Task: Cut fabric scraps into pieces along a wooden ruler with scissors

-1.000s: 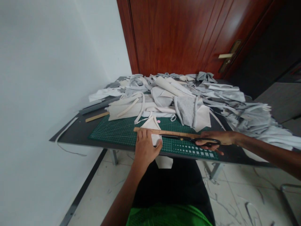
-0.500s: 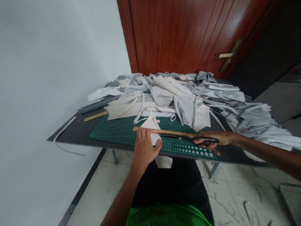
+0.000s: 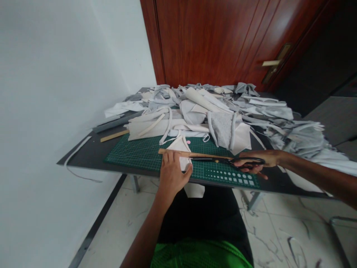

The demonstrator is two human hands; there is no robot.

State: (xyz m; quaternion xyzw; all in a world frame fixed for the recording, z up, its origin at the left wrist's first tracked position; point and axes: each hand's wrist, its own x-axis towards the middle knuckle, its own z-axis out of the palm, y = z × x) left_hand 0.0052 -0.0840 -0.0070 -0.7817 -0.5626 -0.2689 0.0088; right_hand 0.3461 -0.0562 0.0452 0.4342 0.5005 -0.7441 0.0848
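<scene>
My left hand point(image 3: 173, 172) presses down on a white piece of cloth point(image 3: 178, 144), its fingertips over the left part of a wooden ruler point(image 3: 200, 155). The thumb rests at the cloth's right edge. In my right hand point(image 3: 255, 163) is a pair of black-handled scissors point(image 3: 220, 160). Their blades point left along the ruler's near side, tips close to the cloth edge beside my left thumb. Cloth, ruler and scissors are over a green cutting mat point(image 3: 134, 152). How far the blades are parted is hard to make out.
Several grey and white cloth pieces point(image 3: 192, 111) are heaped along the back of the dark table point(image 3: 80, 156), with more piled at right point(image 3: 304, 143). A wooden strip point(image 3: 114, 136) lies at left. A pale flap point(image 3: 194, 190) shows below the table's front edge.
The scissors have shifted slightly right with my right hand, and their tips are a little less close to the left hand. My left hand stays on the ruler and cloth.
</scene>
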